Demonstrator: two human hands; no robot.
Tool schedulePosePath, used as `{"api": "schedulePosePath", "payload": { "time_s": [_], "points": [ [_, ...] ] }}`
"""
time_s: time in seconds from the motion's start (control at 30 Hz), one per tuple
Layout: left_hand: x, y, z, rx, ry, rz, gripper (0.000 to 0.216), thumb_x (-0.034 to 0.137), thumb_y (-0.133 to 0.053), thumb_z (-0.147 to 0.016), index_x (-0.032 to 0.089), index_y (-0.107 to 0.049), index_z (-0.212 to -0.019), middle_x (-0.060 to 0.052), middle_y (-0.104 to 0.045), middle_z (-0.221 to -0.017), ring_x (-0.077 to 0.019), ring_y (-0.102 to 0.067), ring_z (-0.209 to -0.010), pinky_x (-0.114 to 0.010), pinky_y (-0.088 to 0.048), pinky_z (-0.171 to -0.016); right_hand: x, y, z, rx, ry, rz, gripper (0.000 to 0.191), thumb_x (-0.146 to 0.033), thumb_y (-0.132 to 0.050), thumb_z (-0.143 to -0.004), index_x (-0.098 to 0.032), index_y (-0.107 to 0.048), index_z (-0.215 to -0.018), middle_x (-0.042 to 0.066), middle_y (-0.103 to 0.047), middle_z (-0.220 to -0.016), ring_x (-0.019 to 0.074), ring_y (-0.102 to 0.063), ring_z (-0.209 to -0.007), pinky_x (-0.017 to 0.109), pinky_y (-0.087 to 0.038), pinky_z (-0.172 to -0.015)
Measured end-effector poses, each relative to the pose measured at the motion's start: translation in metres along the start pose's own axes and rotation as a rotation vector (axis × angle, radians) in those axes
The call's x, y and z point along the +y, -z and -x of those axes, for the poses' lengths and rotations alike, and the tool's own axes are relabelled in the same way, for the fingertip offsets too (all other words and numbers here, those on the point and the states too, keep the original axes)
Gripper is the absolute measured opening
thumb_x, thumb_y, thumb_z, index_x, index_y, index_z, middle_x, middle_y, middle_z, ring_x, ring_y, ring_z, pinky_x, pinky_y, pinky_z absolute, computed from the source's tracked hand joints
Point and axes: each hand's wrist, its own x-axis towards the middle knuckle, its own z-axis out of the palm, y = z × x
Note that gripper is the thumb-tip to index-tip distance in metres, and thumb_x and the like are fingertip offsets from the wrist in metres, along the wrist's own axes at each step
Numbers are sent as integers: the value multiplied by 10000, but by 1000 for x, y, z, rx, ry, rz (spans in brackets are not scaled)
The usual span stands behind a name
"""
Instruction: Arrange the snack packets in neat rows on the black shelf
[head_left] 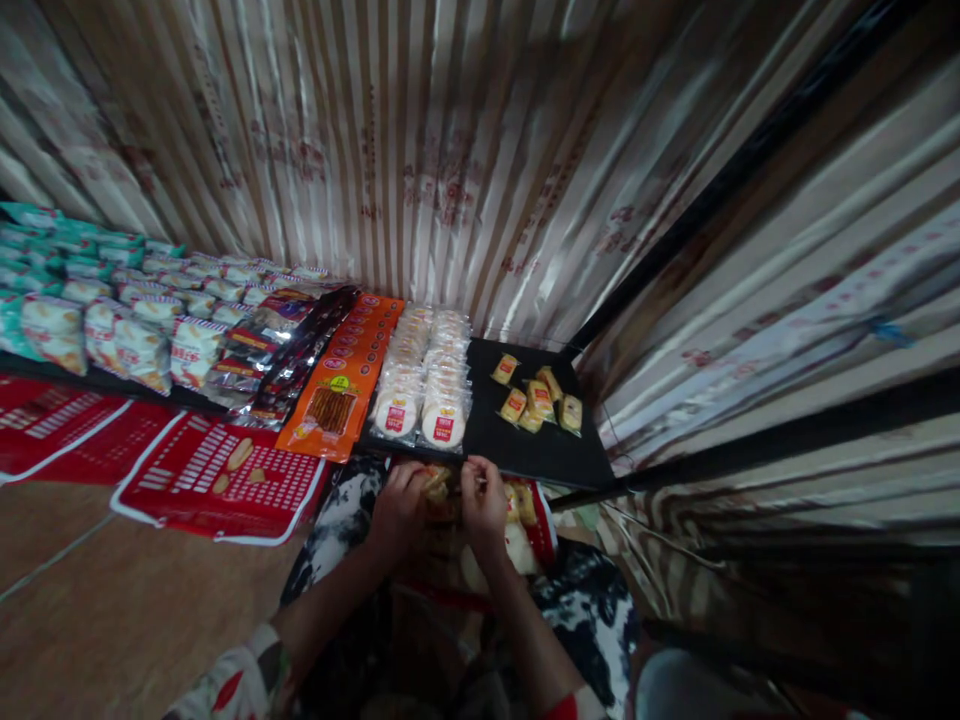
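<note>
Apparently the handling of the small yellow-wrapped cakes (540, 400) is part-way along: a loose handful lies unaligned on the right end of the black shelf (499, 446), while more yellow packets (519, 504) sit in the red-edged bag (546, 535) on the person's lap. Both hands work over that bag, the left hand (403, 495) with fingers curled down beside a yellow packet, the right hand (484, 497) with fingertips drawn close together; whether either has a firm hold cannot be told, since knuckles and dimness hide the grip. Beside the loose cakes, round rice crackers (444, 422) already stand in two neat columns, then an orange snack pouch (337, 390) overhanging the shelf's front edge, dark foil packets (259, 350) and white snack bags (196, 345). A black pole (652, 265) slants up by the shelf's right end, hemming that side in.
</note>
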Motion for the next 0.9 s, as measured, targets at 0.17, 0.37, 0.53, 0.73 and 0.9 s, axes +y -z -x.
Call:
{"api": "schedulePosePath", "payload": {
  "time_s": [0.17, 0.37, 0.53, 0.73, 0.9],
  "points": [
    [7, -22, 59, -475, 71, -112, 432, 123, -398, -803, 94, -498, -1222, -166, -476, -1305, -254, -372, -1264, -414, -298, -1058, 41, 23, 59, -222, 136, 417, 261, -275, -415, -820, -182, -606, -970, 111, -620, -1031, 246, -529, -1006, 410, -417, -878],
    [13, -40, 89, -659, 123, -158, 546, 245, -529, -731, 33, -487, -1232, -217, -236, -1454, -330, -173, -1357, -435, -195, -1099, 85, 44, 101, -522, 6, 819, 531, -215, -537, -708, -194, -510, -1238, 113, -422, -1374, 365, -279, -1294, 517, -334, -965],
    [13, -36, 92, -622, 99, -138, 585, 277, -570, -692, 33, -490, -1218, -223, -283, -1433, -315, -204, -1351, -419, -211, -1096, 79, 49, 102, -685, 189, 757, 492, -87, -439, -744, -200, -536, -1213, 98, -534, -1270, 257, -368, -1274, 423, -261, -1065],
    [25, -26, 90, -530, 94, -75, 381, 173, -381, -820, 128, -541, -1163, -133, -398, -1390, -218, -334, -1304, -368, -258, -1083, 61, 57, 102, -678, 171, 678, 510, -21, -354, -750, -86, -528, -1226, 138, -549, -1260, 207, -398, -1263, 325, -295, -1063],
    [38, -19, 82, -514, 105, -10, 412, 135, -362, -804, 94, -537, -1175, -147, -391, -1395, -220, -379, -1278, -343, -310, -1060, 64, 61, 92, -560, 263, 485, 451, -105, -376, -791, -178, -569, -1192, 96, -621, -1168, 203, -502, -1170, 363, -386, -1007]
  ]
}}
